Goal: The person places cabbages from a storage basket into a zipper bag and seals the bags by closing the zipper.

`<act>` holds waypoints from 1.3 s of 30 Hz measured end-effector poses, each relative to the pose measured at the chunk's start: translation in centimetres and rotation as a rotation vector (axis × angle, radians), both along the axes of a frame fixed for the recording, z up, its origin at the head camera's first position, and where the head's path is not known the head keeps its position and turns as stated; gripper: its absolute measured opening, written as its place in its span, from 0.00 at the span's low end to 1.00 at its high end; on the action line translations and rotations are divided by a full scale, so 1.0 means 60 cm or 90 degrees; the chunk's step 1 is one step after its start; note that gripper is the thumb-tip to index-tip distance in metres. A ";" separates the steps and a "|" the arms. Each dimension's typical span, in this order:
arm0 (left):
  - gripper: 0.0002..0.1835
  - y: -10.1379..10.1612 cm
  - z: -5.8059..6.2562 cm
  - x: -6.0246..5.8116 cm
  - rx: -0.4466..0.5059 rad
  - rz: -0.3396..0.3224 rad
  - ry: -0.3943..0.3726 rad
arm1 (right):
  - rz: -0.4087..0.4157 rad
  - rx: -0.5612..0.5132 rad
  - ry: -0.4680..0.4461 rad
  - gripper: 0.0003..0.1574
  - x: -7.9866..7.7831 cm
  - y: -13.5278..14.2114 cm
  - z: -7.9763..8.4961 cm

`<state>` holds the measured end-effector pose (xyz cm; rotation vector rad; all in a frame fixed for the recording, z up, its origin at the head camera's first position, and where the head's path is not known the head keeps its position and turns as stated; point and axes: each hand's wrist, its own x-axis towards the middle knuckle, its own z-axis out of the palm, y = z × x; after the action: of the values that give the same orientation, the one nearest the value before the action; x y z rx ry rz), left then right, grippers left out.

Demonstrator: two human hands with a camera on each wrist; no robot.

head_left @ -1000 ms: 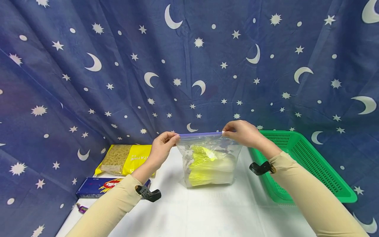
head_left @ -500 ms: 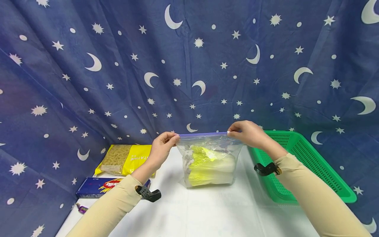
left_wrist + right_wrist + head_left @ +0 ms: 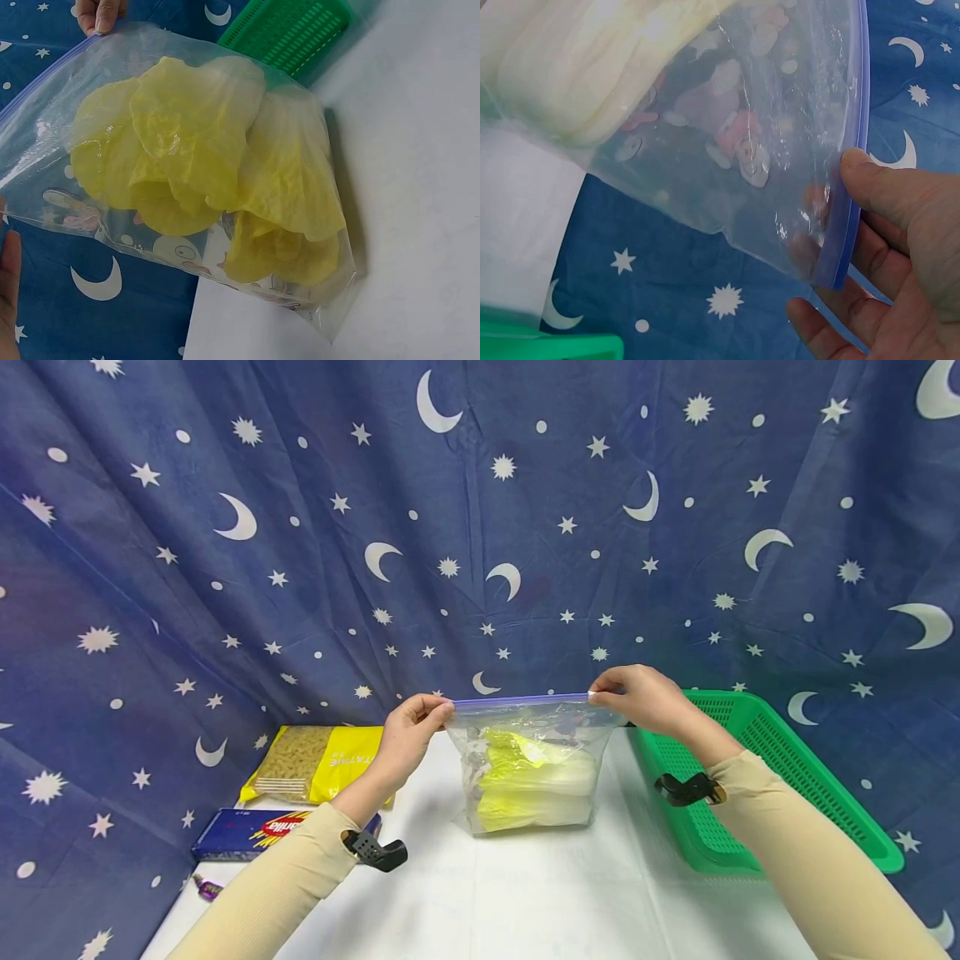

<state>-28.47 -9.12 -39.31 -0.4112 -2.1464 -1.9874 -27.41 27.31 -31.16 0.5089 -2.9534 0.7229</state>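
Note:
A clear zip bag (image 3: 536,718) with a purple-blue zip strip stands upright on the white table. Inside lie pale yellow-and-white napa cabbage pieces (image 3: 536,777), their yellow leaf ends to the left. My left hand (image 3: 408,735) pinches the top left corner of the bag between thumb and fingers. With thumb and forefinger, my right hand (image 3: 641,697) pinches the zip strip near its right end. In the right wrist view, the thumb of the right hand (image 3: 907,225) lies on the strip and several fingers are behind it. Cartoon prints show on the bag in both wrist views.
To the left are a yellow pasta bag (image 3: 322,764), a blue pasta box (image 3: 243,835) and a small purple item (image 3: 208,888). A green basket (image 3: 817,777) stands at the right, partly behind the right forearm. A blue moon-and-star curtain (image 3: 480,527) hangs behind the table.
My right hand has slid rightward along the zip strip, from partway along it to near its right end. The left hand and the bag have stayed in place.

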 end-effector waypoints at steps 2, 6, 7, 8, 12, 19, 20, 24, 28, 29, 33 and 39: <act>0.11 0.000 -0.001 0.000 -0.002 -0.001 0.002 | 0.000 0.000 0.000 0.15 0.001 0.004 0.001; 0.11 -0.001 -0.001 -0.001 -0.005 -0.002 0.006 | 0.001 0.001 0.000 0.15 0.004 0.010 0.002; 0.11 -0.001 0.000 -0.001 -0.005 -0.001 0.005 | 0.000 0.003 0.001 0.15 0.004 0.011 0.002; 0.11 -0.001 -0.001 -0.001 -0.005 -0.001 0.005 | -0.001 0.005 0.001 0.15 0.005 0.012 0.002; 0.12 -0.001 -0.002 0.000 -0.002 0.000 0.007 | -0.004 0.009 -0.002 0.15 0.006 0.019 0.001; 0.11 -0.005 -0.007 -0.002 -0.007 0.000 0.017 | -0.015 0.004 -0.008 0.16 0.010 0.032 0.001; 0.11 -0.005 -0.007 -0.002 -0.007 0.001 0.017 | -0.016 0.003 -0.008 0.16 0.010 0.034 0.001; 0.11 -0.006 -0.007 -0.003 -0.004 -0.001 0.015 | -0.016 -0.002 -0.010 0.17 0.012 0.039 0.000; 0.11 -0.005 -0.007 -0.002 -0.005 -0.002 0.011 | -0.016 -0.005 -0.010 0.17 0.012 0.044 0.000; 0.11 -0.005 -0.007 -0.002 -0.006 -0.001 0.010 | -0.015 -0.006 -0.011 0.17 0.012 0.045 0.000; 0.11 -0.004 -0.006 -0.002 -0.007 -0.005 0.011 | -0.018 -0.012 -0.014 0.18 0.013 0.048 -0.001; 0.11 -0.003 -0.006 -0.001 0.002 -0.009 0.017 | -0.015 -0.054 -0.031 0.17 0.011 0.049 -0.007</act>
<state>-28.54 -9.28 -39.65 -0.4508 -2.1303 -1.9801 -26.72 30.28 -31.56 0.4571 -2.9526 0.8650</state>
